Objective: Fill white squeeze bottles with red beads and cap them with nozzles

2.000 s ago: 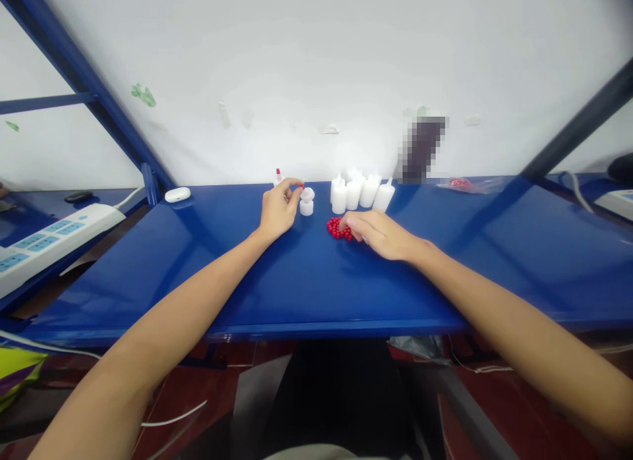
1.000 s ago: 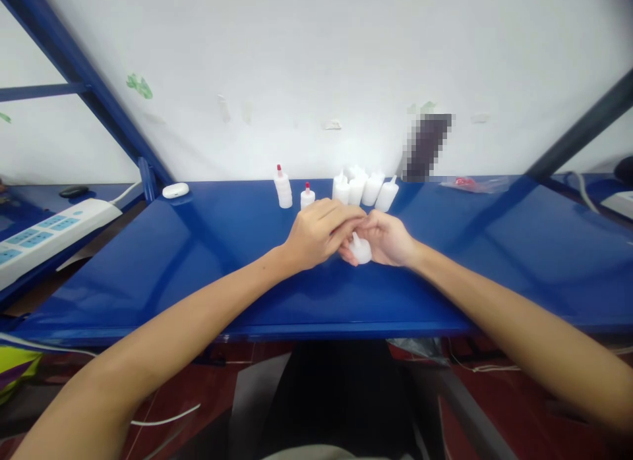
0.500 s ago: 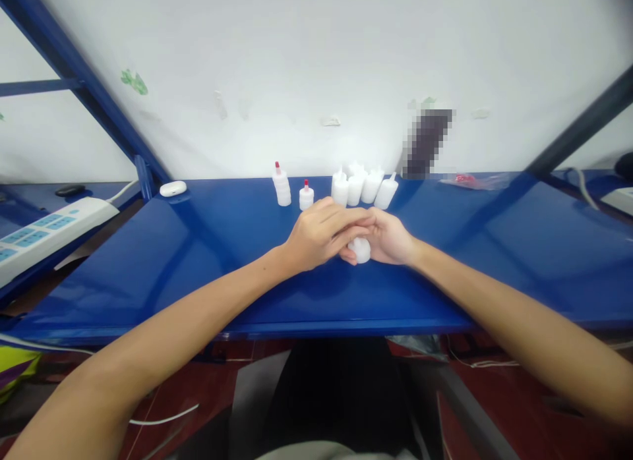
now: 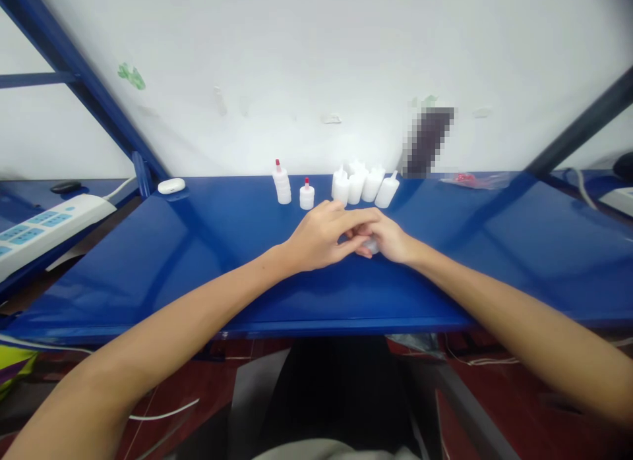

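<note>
My right hand (image 4: 394,237) is wrapped round a small white squeeze bottle (image 4: 371,246), and only part of its pale body shows. Reaching across from the other side, my left hand (image 4: 324,236) has its fingers and thumb closed on the same bottle; its tip is hidden behind them. Just beyond the hands stands a cluster of several white bottles (image 4: 386,192) with narrow white nozzles. To their left are a short white bottle with a red tip (image 4: 306,198) and a taller ribbed bottle with a red tip (image 4: 282,186).
A clear bag with red pieces (image 4: 465,180) lies at the back right of the blue table (image 4: 198,275). A dark pixelated object (image 4: 428,143) leans on the wall. A white earbud case (image 4: 171,186) is at the back left, beyond a white power strip (image 4: 44,232).
The bottle has turned within my hands, so its round white end no longer faces me and less of it shows. My left fingers and thumb have shifted slightly to the right.
</note>
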`<state>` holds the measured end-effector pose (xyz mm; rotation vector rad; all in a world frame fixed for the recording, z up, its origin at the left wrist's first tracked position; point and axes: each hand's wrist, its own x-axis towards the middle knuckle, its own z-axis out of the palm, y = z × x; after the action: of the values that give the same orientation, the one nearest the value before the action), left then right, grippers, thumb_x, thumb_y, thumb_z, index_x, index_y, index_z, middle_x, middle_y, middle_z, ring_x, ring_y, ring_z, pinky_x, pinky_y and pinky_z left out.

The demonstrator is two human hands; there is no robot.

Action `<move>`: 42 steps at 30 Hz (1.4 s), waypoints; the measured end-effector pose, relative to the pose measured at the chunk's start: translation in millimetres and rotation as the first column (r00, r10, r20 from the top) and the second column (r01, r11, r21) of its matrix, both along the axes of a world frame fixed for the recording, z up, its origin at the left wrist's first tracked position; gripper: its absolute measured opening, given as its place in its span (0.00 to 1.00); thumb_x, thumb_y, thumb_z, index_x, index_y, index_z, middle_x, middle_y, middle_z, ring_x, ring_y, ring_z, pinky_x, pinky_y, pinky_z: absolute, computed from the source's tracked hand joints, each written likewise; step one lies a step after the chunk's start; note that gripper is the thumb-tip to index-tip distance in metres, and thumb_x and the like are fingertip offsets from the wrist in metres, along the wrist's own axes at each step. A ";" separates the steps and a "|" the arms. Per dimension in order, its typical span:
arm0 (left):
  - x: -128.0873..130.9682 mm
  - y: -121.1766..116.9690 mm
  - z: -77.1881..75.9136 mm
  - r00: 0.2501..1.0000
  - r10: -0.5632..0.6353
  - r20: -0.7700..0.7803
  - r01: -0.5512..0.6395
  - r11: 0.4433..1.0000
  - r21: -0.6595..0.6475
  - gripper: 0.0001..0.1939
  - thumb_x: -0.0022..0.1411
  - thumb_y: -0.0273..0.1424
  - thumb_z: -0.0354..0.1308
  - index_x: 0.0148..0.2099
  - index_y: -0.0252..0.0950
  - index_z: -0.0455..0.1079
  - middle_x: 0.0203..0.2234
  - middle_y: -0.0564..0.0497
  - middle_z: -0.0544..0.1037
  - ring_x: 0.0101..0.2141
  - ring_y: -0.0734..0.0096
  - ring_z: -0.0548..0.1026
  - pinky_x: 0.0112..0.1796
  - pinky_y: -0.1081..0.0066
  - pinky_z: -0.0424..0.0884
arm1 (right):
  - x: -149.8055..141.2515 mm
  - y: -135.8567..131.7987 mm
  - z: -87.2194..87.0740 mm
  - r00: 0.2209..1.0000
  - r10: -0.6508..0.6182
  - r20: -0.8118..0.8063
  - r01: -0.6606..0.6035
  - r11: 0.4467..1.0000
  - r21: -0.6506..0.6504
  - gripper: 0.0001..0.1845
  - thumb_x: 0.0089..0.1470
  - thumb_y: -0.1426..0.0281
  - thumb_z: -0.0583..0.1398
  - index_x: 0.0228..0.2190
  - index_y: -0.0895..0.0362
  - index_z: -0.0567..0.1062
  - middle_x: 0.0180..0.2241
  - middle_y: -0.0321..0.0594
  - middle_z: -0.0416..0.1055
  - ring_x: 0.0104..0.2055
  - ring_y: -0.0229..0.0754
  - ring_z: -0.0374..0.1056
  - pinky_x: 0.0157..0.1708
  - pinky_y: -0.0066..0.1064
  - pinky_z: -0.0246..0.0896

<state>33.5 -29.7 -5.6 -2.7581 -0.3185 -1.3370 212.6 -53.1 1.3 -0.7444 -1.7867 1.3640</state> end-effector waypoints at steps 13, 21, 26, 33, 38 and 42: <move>1.4 -0.8 -2.8 0.985 -0.144 0.092 0.150 0.987 -0.063 0.19 0.68 0.20 0.52 0.58 0.38 0.71 0.45 0.49 0.82 0.41 0.74 0.80 0.43 0.72 0.78 | 10.8 0.1 -1.2 0.986 -0.104 0.133 0.062 0.956 0.286 0.12 0.60 0.65 0.55 0.27 0.55 0.72 0.25 0.35 0.69 0.29 0.40 0.64 0.31 0.32 0.60; -18.1 27.7 8.3 0.962 0.129 0.242 -0.120 0.991 -0.051 0.11 0.69 0.22 0.50 0.46 0.36 0.73 0.36 0.49 0.75 0.31 0.75 0.72 0.34 0.72 0.72 | 24.1 10.0 1.4 0.873 -0.417 0.252 0.254 0.831 0.494 0.09 0.51 0.72 0.53 0.36 0.55 0.69 0.28 0.36 0.67 0.31 0.42 0.62 0.34 0.35 0.57; -40.4 64.8 8.8 0.892 0.378 0.249 -0.368 0.926 -0.087 0.10 0.70 0.28 0.50 0.46 0.36 0.74 0.39 0.49 0.77 0.27 0.76 0.70 0.35 0.71 0.70 | 24.3 17.9 -2.6 0.756 -0.591 0.281 0.276 0.677 0.682 0.12 0.44 0.77 0.55 0.34 0.55 0.69 0.34 0.41 0.69 0.36 0.45 0.65 0.39 0.38 0.61; -42.8 79.7 6.1 0.759 0.560 0.331 -0.519 0.828 -0.211 0.16 0.72 0.40 0.53 0.49 0.37 0.77 0.40 0.48 0.84 0.25 0.75 0.73 0.36 0.70 0.71 | 21.9 20.4 -7.7 0.723 -0.629 0.287 0.303 0.661 0.686 0.13 0.58 0.72 0.57 0.40 0.55 0.81 0.45 0.47 0.76 0.45 0.50 0.72 0.47 0.44 0.66; -42.2 88.9 1.9 0.764 0.579 0.284 -0.537 0.815 -0.217 0.15 0.71 0.38 0.55 0.46 0.37 0.80 0.38 0.48 0.85 0.28 0.71 0.78 0.38 0.68 0.72 | 21.5 20.1 -6.6 0.738 -0.651 0.175 0.376 0.613 0.694 0.15 0.66 0.66 0.54 0.46 0.53 0.80 0.48 0.47 0.76 0.52 0.52 0.71 0.53 0.47 0.65; -42.2 93.5 -2.1 0.813 0.542 0.214 -0.506 0.839 -0.202 0.13 0.71 0.34 0.55 0.48 0.38 0.80 0.42 0.47 0.85 0.37 0.67 0.81 0.41 0.68 0.74 | 22.1 20.2 -8.1 0.691 -0.704 0.166 0.445 0.594 0.670 0.18 0.68 0.61 0.52 0.49 0.52 0.77 0.45 0.47 0.74 0.46 0.51 0.72 0.50 0.46 0.66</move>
<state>-8.7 63.8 -7.7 -2.2986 -1.1351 -1.5465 234.6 -32.9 -6.8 -1.1943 -1.8654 0.1545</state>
